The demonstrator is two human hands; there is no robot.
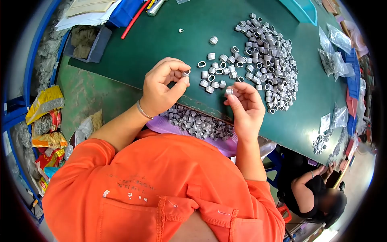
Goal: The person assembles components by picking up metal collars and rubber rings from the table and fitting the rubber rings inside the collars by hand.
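Between the thumb and fingers of my left hand (166, 82) is a small grey metal ring (186, 73), held above the table's near edge. My right hand (246, 105) pinches another short ring (229, 92) between thumb and forefinger. Several loose rings (219, 70) lie on the table between and beyond my hands, some upright on edge and some flat. To the right of them spreads a large heap of the same rings (274, 56). Below my hands, at my lap, a purple basket (161, 126) holds many more rings (201, 124).
The green table (161, 44) carries a grey bin (96, 50) with cloth, a blue box (123, 14), a red rod (135, 20) and a turquoise tray (308, 14). Plastic bags (338, 38) lie at the right. Another person (310, 193) sits at the lower right.
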